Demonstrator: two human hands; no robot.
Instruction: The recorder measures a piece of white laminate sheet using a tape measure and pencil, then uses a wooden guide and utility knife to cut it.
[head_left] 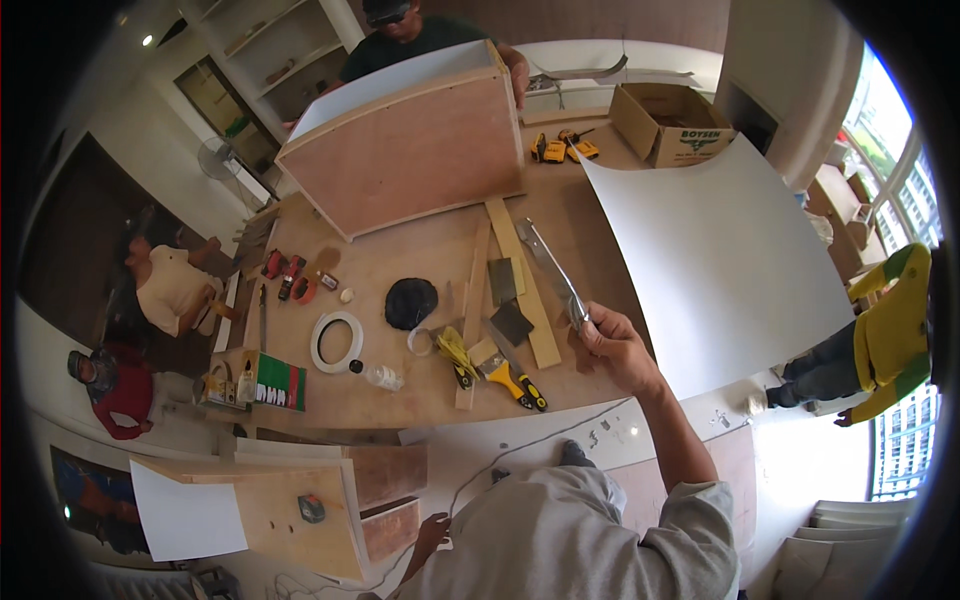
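Over the near right part of the wooden worktable, my right hand is closed around the near end of a long, thin silver metal tool. Its far end points away and left, above a pale wood strip; the exact kind of tool is not clear. Low beside my body hangs my left hand, its fingers loosely apart and nothing visible in them. A grey cord runs close by it. Left of the tool lie a paintbrush, a yellow-and-black handled scraper and dark flat pads.
Across the table a person holds up a large wooden box. A white sheet covers the right side, near a cardboard box and yellow batteries. A tape roll and bottle lie left. Another person stands right.
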